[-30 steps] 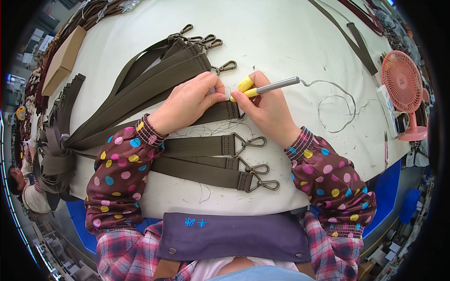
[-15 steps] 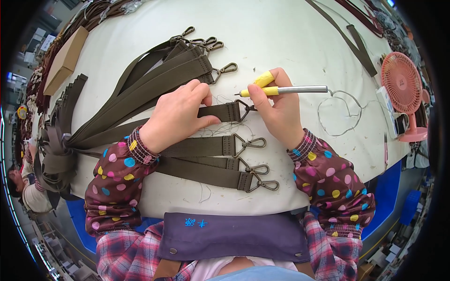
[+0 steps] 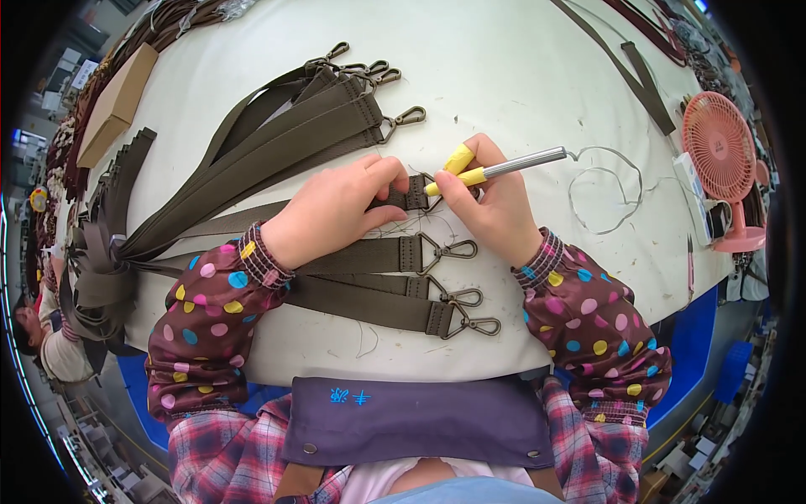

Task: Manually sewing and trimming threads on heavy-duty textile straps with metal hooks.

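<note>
My left hand (image 3: 332, 202) lies over a dark olive webbing strap (image 3: 416, 194), its fingers and thumb closed about the strap near the stitched end. In my right hand (image 3: 495, 206) is a corded pen-shaped tool (image 3: 527, 160) with a yellow wrapped grip and a silver barrel. Its tip points at the strap's end, by the metal ring, which my right fingers partly hide. Yellow wrapping covers a finger of that hand. Loose threads lie under the strap. Below it, several straps (image 3: 361, 309) end in bronze swivel hooks (image 3: 460, 249).
More hooked straps (image 3: 277, 126) fan out beyond my left hand, joining a knotted bundle (image 3: 105, 286) at left. A cardboard box (image 3: 117, 105) stands at the far left. At right are a pink fan (image 3: 719, 147), a white power strip (image 3: 693, 202) and the tool's looped cord (image 3: 606, 168).
The pen tool has come left and down, its tip now at the strap's stitched end. My left hand has shifted slightly right along the strap.
</note>
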`<state>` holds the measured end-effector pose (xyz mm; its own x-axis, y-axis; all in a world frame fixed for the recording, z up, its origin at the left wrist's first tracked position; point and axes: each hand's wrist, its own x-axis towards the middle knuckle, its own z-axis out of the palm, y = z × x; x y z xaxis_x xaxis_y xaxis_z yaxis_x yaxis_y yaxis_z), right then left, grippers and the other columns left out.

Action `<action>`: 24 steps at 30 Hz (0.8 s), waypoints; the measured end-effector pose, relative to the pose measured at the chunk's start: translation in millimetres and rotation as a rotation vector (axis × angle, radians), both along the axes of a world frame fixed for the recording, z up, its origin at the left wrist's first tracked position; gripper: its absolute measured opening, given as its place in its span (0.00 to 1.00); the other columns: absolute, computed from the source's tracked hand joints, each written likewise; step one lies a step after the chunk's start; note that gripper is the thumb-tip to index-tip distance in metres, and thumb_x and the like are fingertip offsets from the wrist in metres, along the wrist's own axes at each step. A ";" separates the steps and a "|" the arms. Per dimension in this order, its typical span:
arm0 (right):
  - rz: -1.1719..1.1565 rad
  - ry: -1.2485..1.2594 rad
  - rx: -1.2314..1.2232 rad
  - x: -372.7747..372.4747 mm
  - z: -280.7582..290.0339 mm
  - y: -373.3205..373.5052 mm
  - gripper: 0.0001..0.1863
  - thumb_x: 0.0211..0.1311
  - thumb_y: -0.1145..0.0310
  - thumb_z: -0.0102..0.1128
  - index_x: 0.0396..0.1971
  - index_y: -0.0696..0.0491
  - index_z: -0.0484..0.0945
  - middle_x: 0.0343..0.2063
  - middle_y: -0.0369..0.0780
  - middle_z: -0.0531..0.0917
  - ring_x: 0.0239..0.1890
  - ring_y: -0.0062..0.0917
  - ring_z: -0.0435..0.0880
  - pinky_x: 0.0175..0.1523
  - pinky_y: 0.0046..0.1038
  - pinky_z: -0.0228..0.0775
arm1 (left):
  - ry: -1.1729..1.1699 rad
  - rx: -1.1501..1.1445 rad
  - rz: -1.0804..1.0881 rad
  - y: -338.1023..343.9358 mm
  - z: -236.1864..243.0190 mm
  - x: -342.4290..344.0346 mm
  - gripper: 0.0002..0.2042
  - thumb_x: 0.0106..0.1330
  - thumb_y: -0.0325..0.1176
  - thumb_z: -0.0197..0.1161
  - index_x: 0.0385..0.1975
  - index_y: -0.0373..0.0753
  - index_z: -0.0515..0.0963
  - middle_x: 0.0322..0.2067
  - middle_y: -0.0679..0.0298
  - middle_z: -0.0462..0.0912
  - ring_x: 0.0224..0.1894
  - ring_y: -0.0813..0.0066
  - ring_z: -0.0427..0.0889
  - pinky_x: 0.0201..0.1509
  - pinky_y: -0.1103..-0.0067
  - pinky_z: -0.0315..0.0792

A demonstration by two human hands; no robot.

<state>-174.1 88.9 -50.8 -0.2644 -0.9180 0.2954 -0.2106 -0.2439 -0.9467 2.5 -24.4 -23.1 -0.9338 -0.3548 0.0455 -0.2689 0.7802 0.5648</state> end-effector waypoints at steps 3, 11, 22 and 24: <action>0.048 0.028 0.050 1.7 -0.2 0.5 0.10 0.59 0.73 0.60 0.30 0.57 0.67 0.20 0.34 0.76 0.20 0.11 0.72 0.23 0.17 0.64 | -0.021 0.071 -0.030 -6.5 -0.9 2.1 0.10 0.58 0.32 0.66 0.31 0.38 0.72 0.29 0.63 0.75 0.29 0.69 0.75 0.32 0.76 0.70; 0.116 0.121 0.177 0.8 -0.6 2.0 0.09 0.61 0.74 0.59 0.33 0.56 0.66 0.25 0.34 0.75 0.27 0.11 0.74 0.28 0.15 0.65 | 0.026 0.369 0.108 -9.5 0.0 2.2 0.08 0.61 0.31 0.65 0.30 0.36 0.71 0.25 0.66 0.73 0.23 0.81 0.68 0.27 0.81 0.66; 0.060 0.162 0.097 3.6 -6.0 -1.3 0.11 0.56 0.72 0.62 0.30 0.57 0.67 0.18 0.37 0.76 0.18 0.18 0.74 0.23 0.21 0.65 | 0.060 0.369 0.117 -9.0 -0.9 2.0 0.08 0.61 0.31 0.64 0.30 0.36 0.71 0.25 0.66 0.73 0.22 0.82 0.68 0.26 0.82 0.65; 0.061 0.172 0.086 3.2 -6.7 -2.1 0.11 0.56 0.72 0.62 0.30 0.57 0.67 0.19 0.38 0.76 0.17 0.18 0.74 0.23 0.21 0.65 | 0.010 0.378 0.157 -8.7 1.9 1.7 0.08 0.62 0.31 0.64 0.30 0.36 0.71 0.25 0.66 0.73 0.22 0.82 0.68 0.26 0.82 0.65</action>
<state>-170.9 86.8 -57.5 -0.1596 -0.9547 0.2510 -0.3586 -0.1808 -0.9158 4.2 -33.1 -21.2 -0.8673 -0.4862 -0.1066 -0.3612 0.4674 0.8069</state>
